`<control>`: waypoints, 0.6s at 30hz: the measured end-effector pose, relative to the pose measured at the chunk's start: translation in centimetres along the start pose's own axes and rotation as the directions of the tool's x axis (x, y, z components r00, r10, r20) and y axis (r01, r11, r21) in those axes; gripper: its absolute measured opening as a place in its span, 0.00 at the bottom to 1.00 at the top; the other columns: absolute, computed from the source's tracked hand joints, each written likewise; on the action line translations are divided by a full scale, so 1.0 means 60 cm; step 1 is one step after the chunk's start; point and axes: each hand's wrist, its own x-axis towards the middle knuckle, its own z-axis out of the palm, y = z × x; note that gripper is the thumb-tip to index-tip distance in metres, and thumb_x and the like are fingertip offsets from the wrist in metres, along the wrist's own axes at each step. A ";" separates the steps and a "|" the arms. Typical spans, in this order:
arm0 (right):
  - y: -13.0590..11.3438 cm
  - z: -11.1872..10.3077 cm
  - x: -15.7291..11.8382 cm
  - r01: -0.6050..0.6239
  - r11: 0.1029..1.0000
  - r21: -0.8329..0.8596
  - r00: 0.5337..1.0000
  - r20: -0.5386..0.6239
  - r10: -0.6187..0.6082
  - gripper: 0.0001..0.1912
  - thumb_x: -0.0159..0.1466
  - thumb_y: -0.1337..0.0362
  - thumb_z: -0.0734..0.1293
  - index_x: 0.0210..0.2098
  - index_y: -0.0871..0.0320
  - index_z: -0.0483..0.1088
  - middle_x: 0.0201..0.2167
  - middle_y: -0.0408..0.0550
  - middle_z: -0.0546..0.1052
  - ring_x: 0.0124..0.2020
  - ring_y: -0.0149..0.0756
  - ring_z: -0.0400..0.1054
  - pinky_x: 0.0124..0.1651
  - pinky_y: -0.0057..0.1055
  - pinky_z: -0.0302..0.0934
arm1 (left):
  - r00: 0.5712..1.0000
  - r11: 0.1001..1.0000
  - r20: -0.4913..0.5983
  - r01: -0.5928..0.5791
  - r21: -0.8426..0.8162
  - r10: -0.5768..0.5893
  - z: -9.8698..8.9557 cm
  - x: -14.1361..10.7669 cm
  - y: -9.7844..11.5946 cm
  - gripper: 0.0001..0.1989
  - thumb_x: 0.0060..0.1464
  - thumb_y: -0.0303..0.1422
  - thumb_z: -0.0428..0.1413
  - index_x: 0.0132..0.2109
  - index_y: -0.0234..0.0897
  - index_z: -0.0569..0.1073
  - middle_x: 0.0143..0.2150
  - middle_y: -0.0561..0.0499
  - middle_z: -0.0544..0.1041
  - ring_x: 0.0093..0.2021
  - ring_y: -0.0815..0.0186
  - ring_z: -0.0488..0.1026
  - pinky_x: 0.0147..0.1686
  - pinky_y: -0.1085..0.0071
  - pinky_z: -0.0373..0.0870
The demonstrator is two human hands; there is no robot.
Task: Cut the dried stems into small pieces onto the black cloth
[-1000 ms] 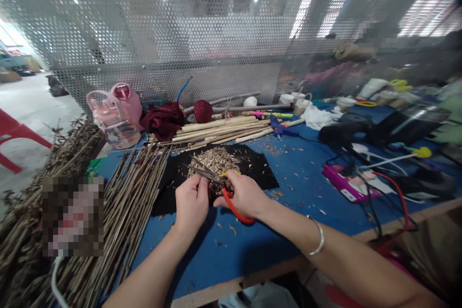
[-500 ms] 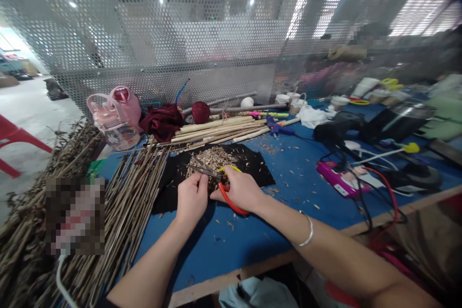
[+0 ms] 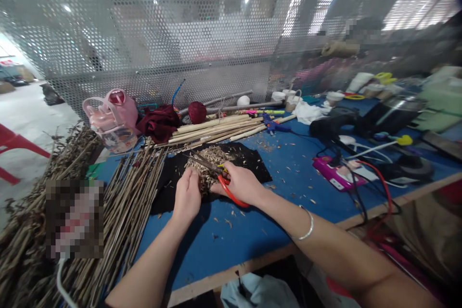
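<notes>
My right hand point(image 3: 242, 184) is closed around the handles of a pair of scissors point(image 3: 231, 194), one red and one partly visible yellow. Their blades point up and left across a pile of pale wood-like chips point(image 3: 215, 155). At the pile's near left edge is my left hand point(image 3: 188, 193), with its fingers curled together. Whatever may be between those fingers is hidden or too small to name. A black cloth point(image 3: 166, 186) lies flat under the chips on the blue table point(image 3: 220, 245).
Thin brown sticks point(image 3: 132, 192) and dried stems point(image 3: 21, 250) lie at left. Behind the cloth are peeled pale sticks point(image 3: 216, 130), a dark red yarn ball point(image 3: 197, 112) and a blue glue gun point(image 3: 276, 124). A pink bottle point(image 3: 115, 122) stands back left; a magenta box point(image 3: 335, 173) with cables sits right.
My left hand has moved a little left, away from the scissor blades it was close to. The scissors stay in my right hand, and the whole view has shifted slightly.
</notes>
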 end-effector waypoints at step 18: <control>-0.012 0.016 -0.010 0.043 0.998 -0.036 0.999 0.024 -0.043 0.29 0.51 0.40 0.63 0.38 0.59 0.61 0.29 0.49 0.72 0.32 0.40 0.68 0.29 0.29 0.53 | 0.993 0.953 0.047 -0.118 0.279 0.109 -0.003 -0.009 0.027 0.15 0.57 0.35 0.42 0.35 0.35 0.72 0.28 0.51 0.73 0.28 0.67 0.68 0.30 0.74 0.61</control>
